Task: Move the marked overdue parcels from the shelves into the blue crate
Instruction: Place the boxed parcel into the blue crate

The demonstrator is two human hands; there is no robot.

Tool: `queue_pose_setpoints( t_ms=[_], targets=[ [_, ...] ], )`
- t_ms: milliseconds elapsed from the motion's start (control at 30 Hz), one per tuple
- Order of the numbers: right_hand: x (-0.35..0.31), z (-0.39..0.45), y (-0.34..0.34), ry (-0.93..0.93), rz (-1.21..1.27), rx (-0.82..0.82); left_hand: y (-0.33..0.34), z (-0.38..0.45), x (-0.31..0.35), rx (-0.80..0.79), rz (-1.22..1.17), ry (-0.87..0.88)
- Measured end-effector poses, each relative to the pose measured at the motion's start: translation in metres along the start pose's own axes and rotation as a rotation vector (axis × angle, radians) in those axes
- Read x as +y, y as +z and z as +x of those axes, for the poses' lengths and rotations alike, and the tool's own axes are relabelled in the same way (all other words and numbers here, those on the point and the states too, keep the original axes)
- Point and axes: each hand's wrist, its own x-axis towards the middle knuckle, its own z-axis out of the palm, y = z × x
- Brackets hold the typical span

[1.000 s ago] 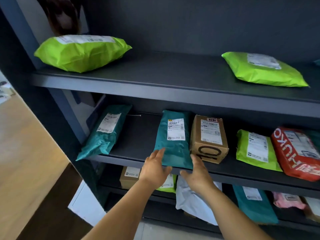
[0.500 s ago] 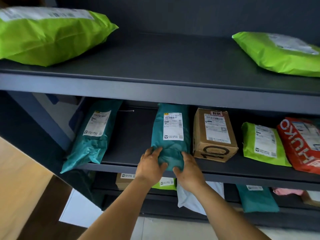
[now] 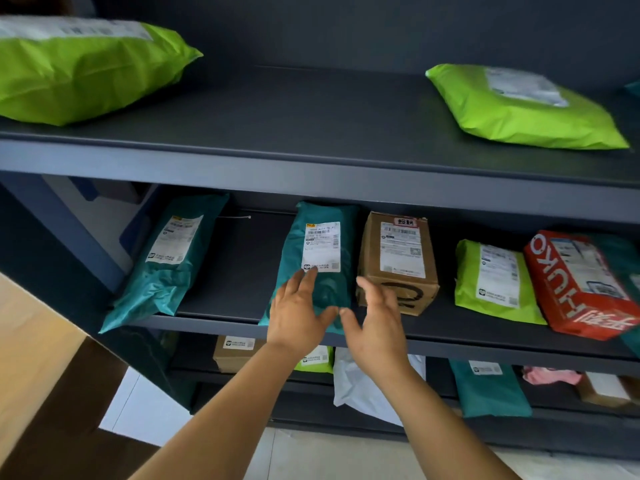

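- On the middle shelf (image 3: 242, 271), the left hand (image 3: 299, 311) rests flat on the near end of a teal parcel (image 3: 320, 258), fingers straight and spread, fingertips reaching the lower edge of its white label; its grip is wide and curls round nothing.
- Just to the right of that hand, the right hand (image 3: 375, 323) hovers with its fingers loosely spread, its grip also wide and holding nothing; whether it touches anything cannot be told.
- Under and beyond the left hand, the teal parcel lies lengthwise, its near end overhanging the shelf's front edge.
- Just behind the right hand's fingertips stands a brown cardboard box (image 3: 398, 261), right beside the teal parcel; a small red-and-white tag sits at the far end of its top, above the shipping label.
- Further right of the right hand lie a lime-green mailer (image 3: 495, 282) and a red parcel (image 3: 581, 285) with white lettering, the two touching or nearly so.
- Well left of the left hand, a second teal mailer (image 3: 166, 261) lies slanted, one corner over the shelf edge.
- Above both hands, the upper shelf (image 3: 311, 126) carries two lime-green bags, one far left (image 3: 79, 71) and one far right (image 3: 519, 109).
- Below the wrists, the lower shelf holds more parcels, partly hidden.
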Motion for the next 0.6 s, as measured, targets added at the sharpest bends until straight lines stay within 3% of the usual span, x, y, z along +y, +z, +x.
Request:
queue_pose_setpoints(
  t_ms=[133,233,433,600],
  targets=[
    [0.020,0.014,-0.032,-0.031,-0.005,0.189,0.015,0.005,0.038,-0.038,-0.033,0.039],
    [0.041,0.030,-0.052,0.026,-0.054,0.226,0.026,0.013,0.062,-0.061,-0.017,0.041],
    [0.076,0.057,-0.064,0.195,0.038,0.007,0.037,0.035,0.097,-0.110,0.031,-0.060],
    [0.089,0.071,-0.061,0.189,0.203,-0.135,0.045,0.042,0.109,-0.122,-0.016,-0.162]
  ],
)
